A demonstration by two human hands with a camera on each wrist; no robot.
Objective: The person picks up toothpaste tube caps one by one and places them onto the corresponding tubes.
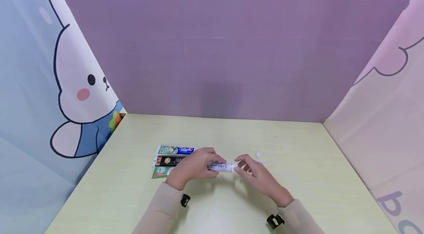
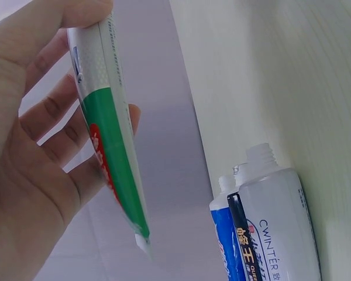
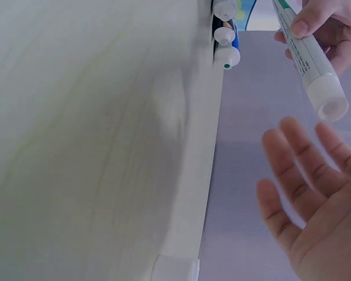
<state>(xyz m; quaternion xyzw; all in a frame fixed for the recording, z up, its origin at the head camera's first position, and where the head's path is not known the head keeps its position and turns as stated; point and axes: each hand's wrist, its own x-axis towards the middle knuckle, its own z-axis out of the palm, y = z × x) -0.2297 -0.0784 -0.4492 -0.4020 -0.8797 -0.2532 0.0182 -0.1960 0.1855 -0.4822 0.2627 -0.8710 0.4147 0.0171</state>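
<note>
A white and green toothpaste tube (image 1: 222, 167) is held above the table by my left hand (image 1: 198, 163), which pinches it between thumb and fingers. In the right wrist view the tube's white cap (image 3: 329, 100) points toward my right hand (image 3: 316, 205). The fingers of that hand are spread and loosely bent around the space by the cap, apart from it. From the left wrist view, the thumb of my left hand (image 2: 29, 152) lies on the tube's (image 2: 108, 134) flat end.
Left of the hands lie several toothpaste tubes in a row: a blue and green one (image 1: 177, 150), a black one (image 1: 167, 160) and a green one (image 1: 161, 172). The nearest tube (image 2: 275, 228) shows a bare threaded neck. A small white cap (image 1: 258, 155) lies beyond the right hand.
</note>
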